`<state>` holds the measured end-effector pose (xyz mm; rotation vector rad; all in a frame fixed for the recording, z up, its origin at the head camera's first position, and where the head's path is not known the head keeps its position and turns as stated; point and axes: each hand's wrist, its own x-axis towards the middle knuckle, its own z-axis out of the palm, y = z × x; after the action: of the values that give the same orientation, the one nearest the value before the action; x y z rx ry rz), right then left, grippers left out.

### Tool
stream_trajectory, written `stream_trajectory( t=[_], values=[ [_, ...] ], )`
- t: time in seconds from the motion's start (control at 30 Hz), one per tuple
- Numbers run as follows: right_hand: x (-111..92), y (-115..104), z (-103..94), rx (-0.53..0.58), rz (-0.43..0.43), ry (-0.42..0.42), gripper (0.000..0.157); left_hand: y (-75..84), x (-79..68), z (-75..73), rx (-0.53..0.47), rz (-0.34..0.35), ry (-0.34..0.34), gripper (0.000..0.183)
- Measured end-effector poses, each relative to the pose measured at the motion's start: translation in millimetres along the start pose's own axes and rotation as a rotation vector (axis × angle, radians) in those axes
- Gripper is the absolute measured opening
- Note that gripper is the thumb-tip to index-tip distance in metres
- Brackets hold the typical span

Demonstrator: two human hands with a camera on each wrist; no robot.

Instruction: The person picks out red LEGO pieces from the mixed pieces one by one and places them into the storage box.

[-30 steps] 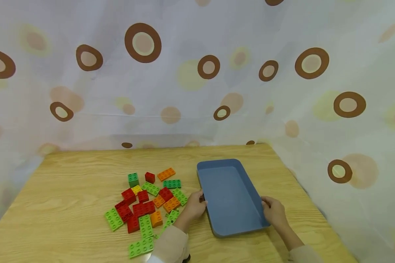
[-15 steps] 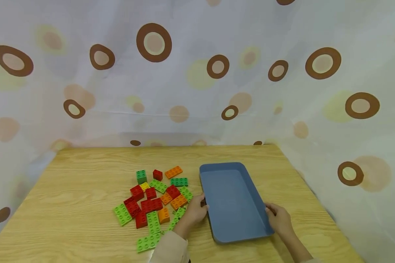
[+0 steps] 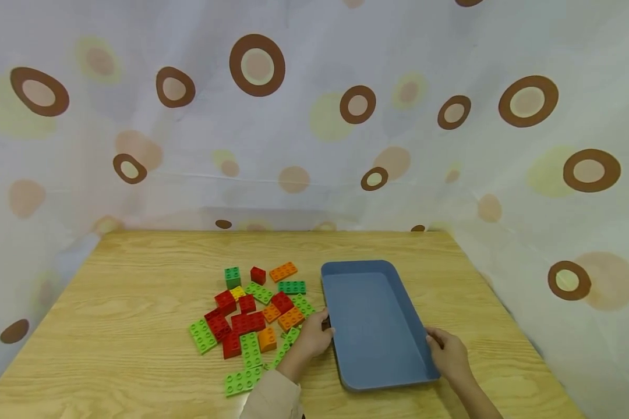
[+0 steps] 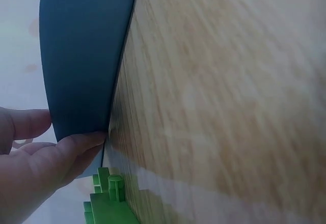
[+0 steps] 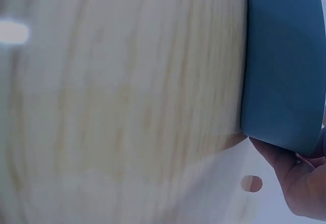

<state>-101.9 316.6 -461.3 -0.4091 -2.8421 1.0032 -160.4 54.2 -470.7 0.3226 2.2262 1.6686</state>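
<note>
A shallow blue-grey tray (image 3: 380, 326) lies on the wooden table. My left hand (image 3: 314, 336) grips the tray's left wall, with the thumb at the rim and fingers low on the outer side in the left wrist view. On the opposite wall my right hand (image 3: 449, 353) holds the tray near its front right corner. That hand is partly cut off by the frame edge in the right wrist view. Toy building bricks lie left of the tray, among them a red brick (image 3: 248, 323) and an orange brick (image 3: 292, 318). A light green brick (image 4: 113, 203) is close below my left hand.
Several more loose bricks spread across the table, including a dark green one (image 3: 292, 287) near the tray's left wall and a light green one (image 3: 243, 381) at the front. A patterned curtain (image 3: 293, 134) hangs behind and beside the table (image 3: 120, 326).
The tray has slid slightly toward me and closer to the bricks, with both hands on it throughout. The head view has turned a little to the left. The bricks keep their arrangement.
</note>
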Motion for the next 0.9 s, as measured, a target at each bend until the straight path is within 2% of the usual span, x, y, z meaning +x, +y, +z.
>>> stream_trajectory(
  t=[0.17,0.4,0.47,0.57,0.63,0.7,0.8,0.9],
  values=[
    [1,-2,2.1,-0.001,0.016,0.013,0.031,1.2,0.7,-0.8,0.009,-0.005,0.013,0.051],
    [2,-7,1.4,-0.024,0.023,-0.035,0.033,10.4,-3.1,-6.6,0.062,-0.005,0.067,0.052],
    [3,-6,-0.3,-0.025,0.029,-0.041,0.036,15.4,-5.5,-15.3,0.071,0.042,0.095,0.052],
    [7,-5,-1.6,-0.001,0.010,-0.024,0.040,21.1,-10.5,-42.2,0.097,0.176,0.145,0.052],
    [11,-5,-2.1,0.018,-0.015,-0.003,0.042,20.8,-13.5,-65.9,0.123,0.269,0.211,0.051],
    [15,-4,-1.8,0.054,-0.036,0.010,0.043,17.9,-16.2,-92.1,0.148,0.316,0.266,0.052],
    [20,-2,-0.6,0.116,-0.040,-0.015,0.045,6.4,-20.6,-130.2,0.222,0.283,0.343,0.054],
    [22,2,1.0,0.169,-0.001,-0.071,0.047,-10.8,-26.1,-162.7,0.312,0.210,0.369,0.055]
  ],
)
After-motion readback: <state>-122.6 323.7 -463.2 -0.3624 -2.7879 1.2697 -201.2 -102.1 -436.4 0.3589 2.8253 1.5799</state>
